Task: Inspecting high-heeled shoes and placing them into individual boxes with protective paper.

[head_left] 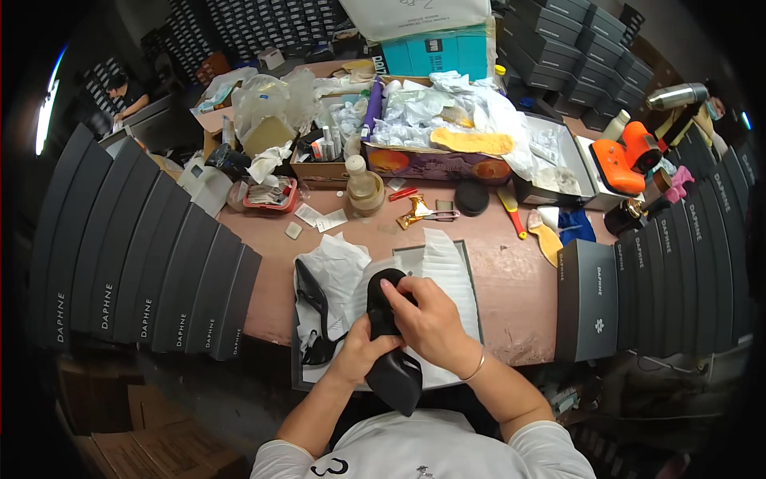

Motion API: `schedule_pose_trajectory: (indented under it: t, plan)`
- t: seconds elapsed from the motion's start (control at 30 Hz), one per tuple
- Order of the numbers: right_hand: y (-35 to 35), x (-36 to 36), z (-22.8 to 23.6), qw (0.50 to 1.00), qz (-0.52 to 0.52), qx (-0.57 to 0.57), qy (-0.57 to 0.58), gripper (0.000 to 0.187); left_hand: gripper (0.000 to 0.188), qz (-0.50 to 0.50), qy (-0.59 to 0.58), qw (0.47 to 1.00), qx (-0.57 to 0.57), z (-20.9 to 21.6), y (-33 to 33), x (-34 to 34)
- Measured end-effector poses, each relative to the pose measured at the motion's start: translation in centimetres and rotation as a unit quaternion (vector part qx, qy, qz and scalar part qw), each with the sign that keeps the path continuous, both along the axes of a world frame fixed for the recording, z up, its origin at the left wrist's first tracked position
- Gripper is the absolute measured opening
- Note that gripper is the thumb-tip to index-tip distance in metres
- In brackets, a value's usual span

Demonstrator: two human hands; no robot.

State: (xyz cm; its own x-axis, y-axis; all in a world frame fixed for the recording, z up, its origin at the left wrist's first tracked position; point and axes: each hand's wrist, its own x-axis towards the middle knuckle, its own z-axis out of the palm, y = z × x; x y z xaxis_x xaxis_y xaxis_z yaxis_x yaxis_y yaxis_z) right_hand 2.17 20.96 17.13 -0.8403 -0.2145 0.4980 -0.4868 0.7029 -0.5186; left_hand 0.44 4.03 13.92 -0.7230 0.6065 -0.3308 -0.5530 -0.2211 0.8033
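A black pointed shoe (394, 383) is held above an open shoebox (476, 319), its toe toward me and its heel end away. My left hand (361, 351) is closed around the shoe's middle from the left side. My right hand (427, 315) has its fingers closed at the heel end, thumb and fingertips pressing near the inside; whether they pinch something small there I cannot make out. The other black shoe (313, 291) lies on its side in the box's left part, beside crumpled white tissue paper (339, 267). White wrapping sheet (444, 259) stands up at the box's right.
Stacks of dark shoeboxes (159, 263) (670, 279) flank the table left and right. Behind stand a carton of crumpled paper (435, 164), a bottle (365, 191), a black round tin (471, 197), a red-yellow brush (511, 211) and an orange tool (626, 164).
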Motion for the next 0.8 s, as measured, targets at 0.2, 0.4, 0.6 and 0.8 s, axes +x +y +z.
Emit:
schedule_pose_trajectory:
  t: [0.2,0.4,0.6,0.8]
  plan:
    - [-2.9,6.0,-2.9,0.999,0.030,-0.032,-0.011,0.049,0.031,0.040,0.017,0.999,0.020,-0.5,-3.7,2.4]
    - [-1.9,6.7,0.8,0.993,-0.003,-0.089,0.079,0.048,0.031,0.001,0.061,0.998,0.002,0.8,-5.1,4.1]
    - [-3.2,9.8,-2.4,0.998,0.060,-0.008,0.018,0.050,0.032,0.012,0.149,0.985,-0.084,1.9,-6.1,5.2]
    - [-1.0,8.5,3.2,0.982,0.131,0.074,0.111,0.041,0.041,-0.151,0.364,0.863,-0.318,3.4,-7.2,4.7]
